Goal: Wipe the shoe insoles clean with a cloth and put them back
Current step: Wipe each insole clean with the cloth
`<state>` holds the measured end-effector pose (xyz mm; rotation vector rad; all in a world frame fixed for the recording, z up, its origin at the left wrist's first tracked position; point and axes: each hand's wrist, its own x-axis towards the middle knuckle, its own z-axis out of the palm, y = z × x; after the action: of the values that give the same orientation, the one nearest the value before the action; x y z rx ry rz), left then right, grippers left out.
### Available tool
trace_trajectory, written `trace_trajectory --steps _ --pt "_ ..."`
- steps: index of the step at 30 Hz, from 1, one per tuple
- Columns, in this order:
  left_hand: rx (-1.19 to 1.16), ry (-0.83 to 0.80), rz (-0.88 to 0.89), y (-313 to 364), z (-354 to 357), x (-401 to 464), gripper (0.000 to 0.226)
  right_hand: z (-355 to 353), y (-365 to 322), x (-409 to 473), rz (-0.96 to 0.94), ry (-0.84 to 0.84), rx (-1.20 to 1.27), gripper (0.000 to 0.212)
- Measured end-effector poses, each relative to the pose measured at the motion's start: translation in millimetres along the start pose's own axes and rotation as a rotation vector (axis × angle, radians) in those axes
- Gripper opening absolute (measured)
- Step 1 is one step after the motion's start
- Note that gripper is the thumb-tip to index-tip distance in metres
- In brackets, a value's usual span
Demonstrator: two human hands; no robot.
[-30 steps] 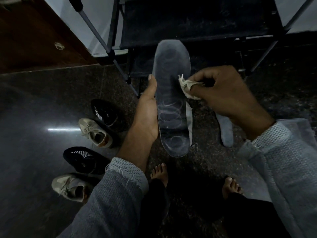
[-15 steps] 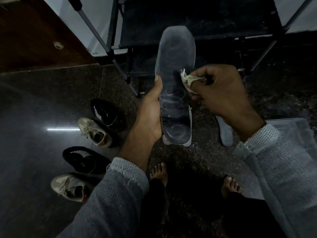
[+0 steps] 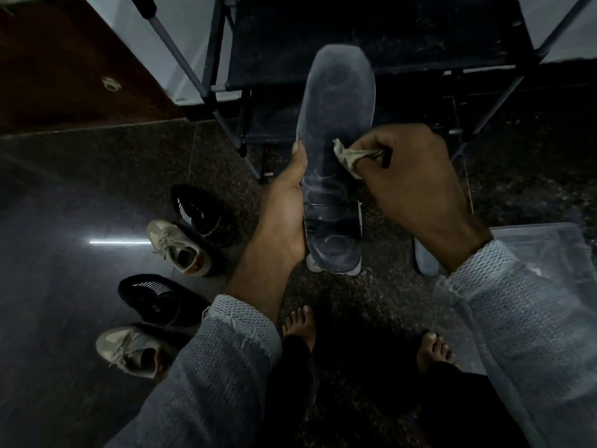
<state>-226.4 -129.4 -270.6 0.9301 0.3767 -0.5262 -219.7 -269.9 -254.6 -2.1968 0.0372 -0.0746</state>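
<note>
Far left on the dark floor (image 3: 64, 205): 4 shoes in a loose column, all w/ openings up. Nearest is a beige sneaker (image 3: 135, 352), insides too dim to tell; next a black shoe (image 3: 155, 300), then a 2nd beige sneaker (image 3: 179, 247), then a 2nd black shoe (image 3: 198, 215) furthest off. Centre: left hand (image 3: 284, 218) grips the grey insole (image 3: 334, 176) along its left edge, thumb up the side, fingers wrapped behind out of sight; insole held upright-ish, toe end up, in front of a dark metal rack (image 3: 355, 37). A 2nd lighter edge peeks out behind its heel, can't tell what. Right hand (image 3: 416, 185) is curled tight on a small pale cloth (image 3: 347, 155), which touches the insole's mid-right. Another insole (image 3: 426, 263) lies on the floor under the right wrist. Far right: clear plastic box (image 3: 549, 240), contents not readable.
</note>
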Motion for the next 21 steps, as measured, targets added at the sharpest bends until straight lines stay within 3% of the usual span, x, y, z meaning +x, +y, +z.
trace_trajectory --steps 6,13,19,21 --pt "-0.001 -0.02 -0.043 0 -5 3 0.067 -4 -1 1 -0.013 -0.298 -0.034 0.006" --pt "0.039 0.023 -0.002 -2 0 1 0.058 -1 2 1 -0.038 -0.041 -0.01 0.009" --pt "0.103 0.076 0.011 1 -1 0 0.055 -6 -5 -2 -0.1 -0.402 -0.072 0.009" --pt "0.103 0.065 0.005 5 5 -7 0.06 -4 -6 -3 -0.1 -0.375 -0.06 0.009"
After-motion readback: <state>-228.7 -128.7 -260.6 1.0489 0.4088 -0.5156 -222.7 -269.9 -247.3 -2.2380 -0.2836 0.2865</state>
